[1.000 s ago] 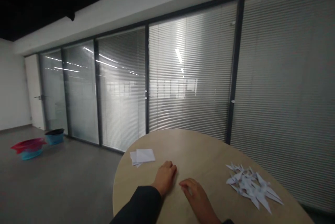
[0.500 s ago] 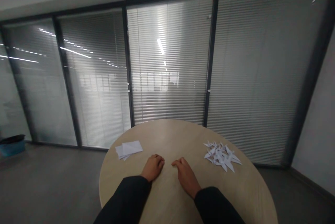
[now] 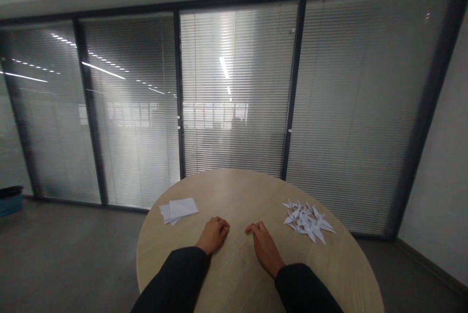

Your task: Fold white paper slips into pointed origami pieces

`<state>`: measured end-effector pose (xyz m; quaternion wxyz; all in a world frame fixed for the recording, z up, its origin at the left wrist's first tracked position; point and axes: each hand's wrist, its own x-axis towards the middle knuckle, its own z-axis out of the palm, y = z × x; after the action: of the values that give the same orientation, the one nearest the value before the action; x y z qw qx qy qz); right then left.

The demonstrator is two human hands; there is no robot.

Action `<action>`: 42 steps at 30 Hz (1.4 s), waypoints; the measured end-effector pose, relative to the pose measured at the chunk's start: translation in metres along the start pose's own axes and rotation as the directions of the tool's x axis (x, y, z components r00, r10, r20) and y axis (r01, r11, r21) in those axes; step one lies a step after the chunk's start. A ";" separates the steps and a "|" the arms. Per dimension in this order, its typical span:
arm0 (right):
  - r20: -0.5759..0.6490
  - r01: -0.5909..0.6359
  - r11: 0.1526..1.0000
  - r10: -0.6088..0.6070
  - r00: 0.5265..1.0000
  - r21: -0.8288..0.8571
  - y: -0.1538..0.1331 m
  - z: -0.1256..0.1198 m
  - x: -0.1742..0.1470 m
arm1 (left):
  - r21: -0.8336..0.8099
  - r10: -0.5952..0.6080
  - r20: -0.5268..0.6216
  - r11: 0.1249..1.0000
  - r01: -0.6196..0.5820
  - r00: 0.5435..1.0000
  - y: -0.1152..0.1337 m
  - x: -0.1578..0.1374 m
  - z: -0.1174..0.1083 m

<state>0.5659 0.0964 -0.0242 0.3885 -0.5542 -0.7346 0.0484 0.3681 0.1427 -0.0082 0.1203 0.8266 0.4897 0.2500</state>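
My left hand [image 3: 213, 235] rests on the round wooden table [image 3: 237, 188], its fingers curled in and nothing visible in them. Closest to it, up and to the left, lie several overlapping white paper sheets [image 3: 184, 207]. Across a small gap of bare tabletop, my right hand [image 3: 266, 247] is loosely closed, with a bent finger pointing toward the left hand. No object shows in it. A heap of pointed folded white paper pieces [image 3: 307, 220], looking like paper cranes, sits beyond it to the right. Both hands are apart from the papers.
Glass partition panels with blinds [image 3: 234, 88] stand just behind the table's far edge. A blue bin with a dark top [image 3: 10, 202] is on the grey floor [image 3: 73, 244] at far left. A pale wall [image 3: 438, 181] closes off the right.
My right hand has shifted slightly to the right, widening the gap between the hands. My left hand has barely moved. The view has turned a little, and the papers lie as before.
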 end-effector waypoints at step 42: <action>0.054 -0.070 0.876 0.109 0.993 -0.477 0.025 -0.005 0.002 | 0.330 -0.209 0.055 0.927 0.180 0.976 -0.021 -0.007 -0.002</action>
<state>0.5879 0.1062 -0.0323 0.2089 -0.6635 -0.7124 -0.0928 0.3486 0.1470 -0.0182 0.0293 0.7927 0.5976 0.1164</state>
